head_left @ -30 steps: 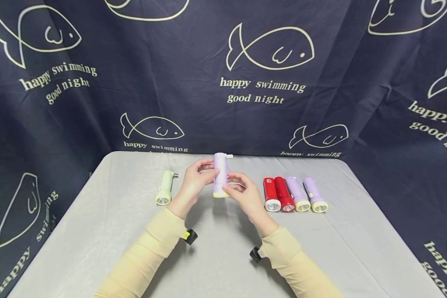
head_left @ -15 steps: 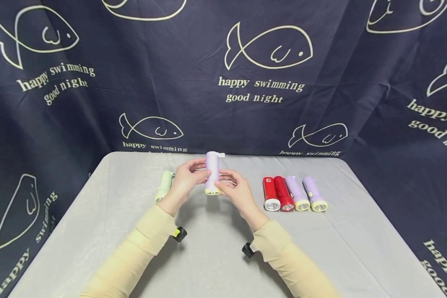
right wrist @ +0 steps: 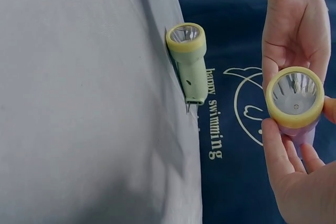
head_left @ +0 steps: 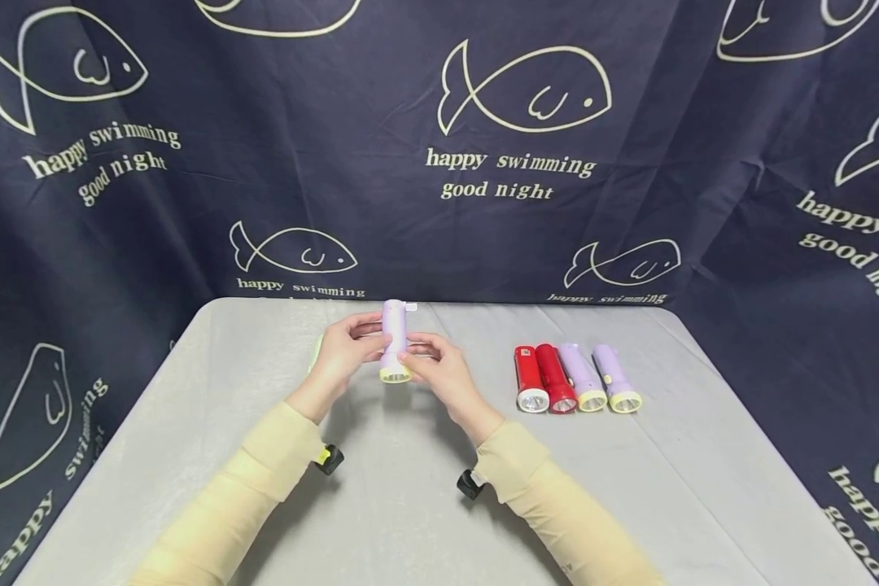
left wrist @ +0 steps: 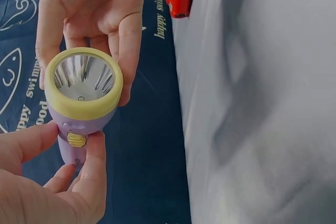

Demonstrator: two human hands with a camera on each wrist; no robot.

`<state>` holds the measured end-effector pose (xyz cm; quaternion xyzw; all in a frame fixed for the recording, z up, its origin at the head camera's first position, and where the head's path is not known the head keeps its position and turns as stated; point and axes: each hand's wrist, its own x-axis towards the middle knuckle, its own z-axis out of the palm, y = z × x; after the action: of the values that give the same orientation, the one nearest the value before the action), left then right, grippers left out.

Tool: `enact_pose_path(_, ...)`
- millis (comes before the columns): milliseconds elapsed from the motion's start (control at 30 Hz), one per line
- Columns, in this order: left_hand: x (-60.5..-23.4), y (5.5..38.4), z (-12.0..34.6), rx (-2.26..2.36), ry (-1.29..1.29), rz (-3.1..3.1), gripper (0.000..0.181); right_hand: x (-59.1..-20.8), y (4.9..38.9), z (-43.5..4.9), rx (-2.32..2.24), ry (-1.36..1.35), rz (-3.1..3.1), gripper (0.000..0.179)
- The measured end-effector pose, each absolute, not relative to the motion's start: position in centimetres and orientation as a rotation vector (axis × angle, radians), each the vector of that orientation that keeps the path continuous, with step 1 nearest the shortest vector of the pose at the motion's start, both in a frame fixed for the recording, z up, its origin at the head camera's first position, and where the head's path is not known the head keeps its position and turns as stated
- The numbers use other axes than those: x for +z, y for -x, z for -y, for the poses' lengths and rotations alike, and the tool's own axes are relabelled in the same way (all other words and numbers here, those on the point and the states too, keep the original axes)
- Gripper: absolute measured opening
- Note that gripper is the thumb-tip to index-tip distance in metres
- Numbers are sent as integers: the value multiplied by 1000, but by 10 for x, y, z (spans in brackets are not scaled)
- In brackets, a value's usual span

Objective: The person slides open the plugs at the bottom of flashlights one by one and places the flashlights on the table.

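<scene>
Head view: left hand (head_left: 343, 352) and right hand (head_left: 443, 369) grip a purple flashlight (head_left: 394, 324) mid-frame, gray tabletop (head_left: 395, 521) reaching the bottom edge.

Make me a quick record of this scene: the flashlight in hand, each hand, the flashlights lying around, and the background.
held flashlight: lavender, yellow rim
left hand: holds it from the left
right hand: holds it from the right
row on table, right: two red flashlights, two lavender flashlights
green flashlight: lying alone, mostly hidden in the head view
backdrop: navy cloth, fish drawings, "happy swimming good night"
</scene>
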<state>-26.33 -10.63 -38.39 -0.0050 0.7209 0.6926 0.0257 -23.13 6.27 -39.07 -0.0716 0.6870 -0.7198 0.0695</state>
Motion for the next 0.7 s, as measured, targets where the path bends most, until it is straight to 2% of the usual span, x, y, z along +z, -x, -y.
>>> enact_pose_path(400, -394, 263, 126, 2092, 81, -2237, 44, -395, 232, -45, -2143, 217, -2013, 43)
enact_pose_path(700, -401, 268, 133, 2001, 118, -2252, 43, -433, 254, -36, -2139, 168, -1992, 42)
